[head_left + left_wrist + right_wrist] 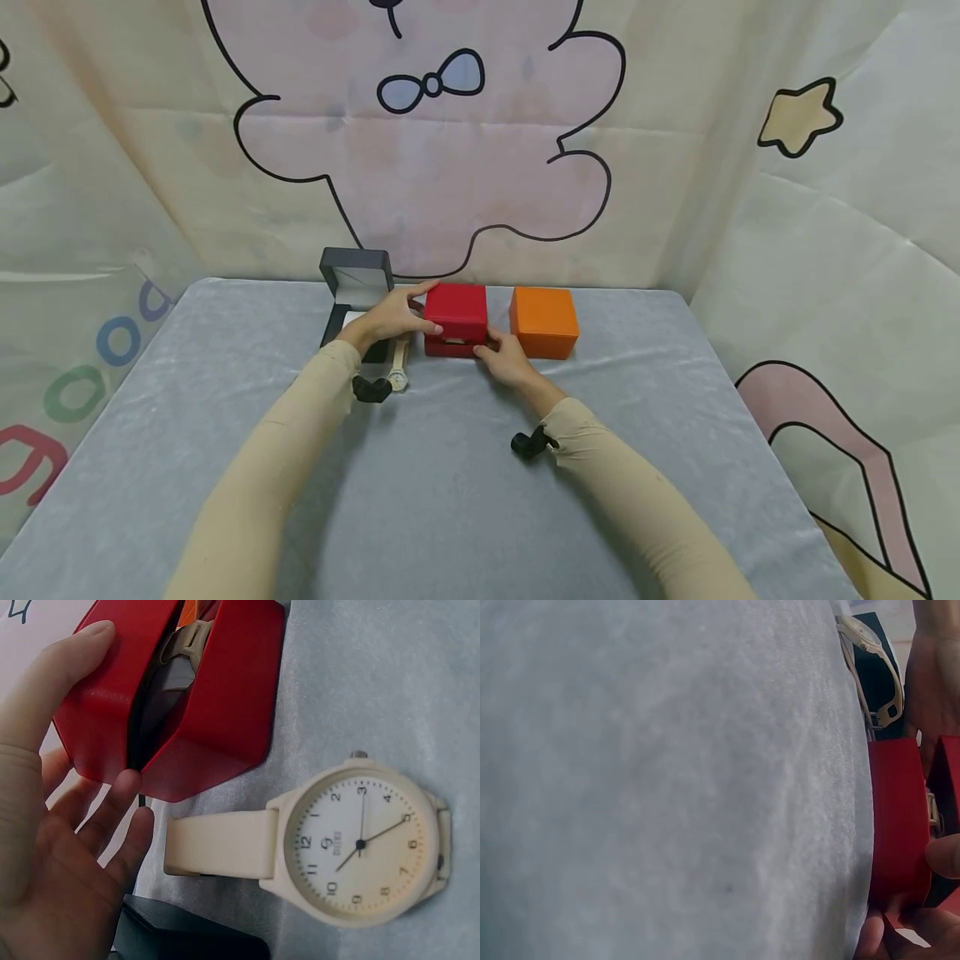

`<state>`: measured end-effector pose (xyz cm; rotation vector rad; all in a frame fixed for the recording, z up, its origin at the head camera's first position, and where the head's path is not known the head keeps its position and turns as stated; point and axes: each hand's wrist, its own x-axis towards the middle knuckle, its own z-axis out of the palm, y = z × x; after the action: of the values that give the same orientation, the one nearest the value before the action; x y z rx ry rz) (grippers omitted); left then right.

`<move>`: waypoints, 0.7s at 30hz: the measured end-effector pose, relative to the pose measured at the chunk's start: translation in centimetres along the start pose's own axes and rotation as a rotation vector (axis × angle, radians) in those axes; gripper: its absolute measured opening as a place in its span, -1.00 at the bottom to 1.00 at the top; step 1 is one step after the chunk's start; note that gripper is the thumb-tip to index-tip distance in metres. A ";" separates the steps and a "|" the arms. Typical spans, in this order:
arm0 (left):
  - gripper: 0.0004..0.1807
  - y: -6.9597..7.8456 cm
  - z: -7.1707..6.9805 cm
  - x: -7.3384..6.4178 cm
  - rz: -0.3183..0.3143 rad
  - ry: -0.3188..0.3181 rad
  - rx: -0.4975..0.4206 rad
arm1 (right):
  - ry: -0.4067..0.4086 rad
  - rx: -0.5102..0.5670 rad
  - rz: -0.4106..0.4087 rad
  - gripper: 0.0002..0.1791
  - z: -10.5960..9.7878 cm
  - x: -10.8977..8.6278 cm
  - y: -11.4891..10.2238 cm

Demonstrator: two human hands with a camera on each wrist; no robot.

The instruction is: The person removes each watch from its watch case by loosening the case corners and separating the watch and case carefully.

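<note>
Red box [455,307], partly open, in the head view: the left hand [390,317] grips its lid, the right hand [510,360] pinches its base; an orange box [544,323] stands right of it, grey cloth [442,483] spreads before it. Left wrist: a cream watch [360,851] lies beside the box, numerals 1–12 readable, smaller lettering unclear. Right wrist: the thumb [946,856] bears on the box's rim.

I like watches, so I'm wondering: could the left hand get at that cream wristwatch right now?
Probably yes: the cream wristwatch lies close to the left hand, its dial uncovered. That hand holds the red watch box, though, and would likely need to let go first.
</note>
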<state>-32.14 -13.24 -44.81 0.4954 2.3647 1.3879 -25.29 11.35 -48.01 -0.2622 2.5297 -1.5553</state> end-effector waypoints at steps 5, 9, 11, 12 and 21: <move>0.04 -0.1 0.0 0.1 -0.015 0.008 0.000 | -0.004 -0.014 0.012 -0.38 -0.1 0.0 -0.1; 0.03 0.0 0.0 0.2 -0.030 0.016 0.010 | -0.003 -0.010 0.006 -0.39 -0.1 -0.1 -0.2; 0.02 0.1 0.0 0.2 -0.040 0.019 0.002 | -0.002 -0.005 0.005 -0.40 -0.1 -0.1 -0.3; 0.01 0.2 0.0 0.2 -0.047 0.020 -0.004 | -0.001 -0.003 0.005 -0.41 -0.1 -0.1 -0.4; 0.00 0.4 -0.2 0.0 -0.043 0.042 -0.046 | -0.007 -0.012 0.007 -0.39 -0.1 -0.1 -0.3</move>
<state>-32.21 -13.16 -44.37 0.4034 2.3561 1.4437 -25.15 11.30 -47.66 -0.2599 2.5322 -1.5348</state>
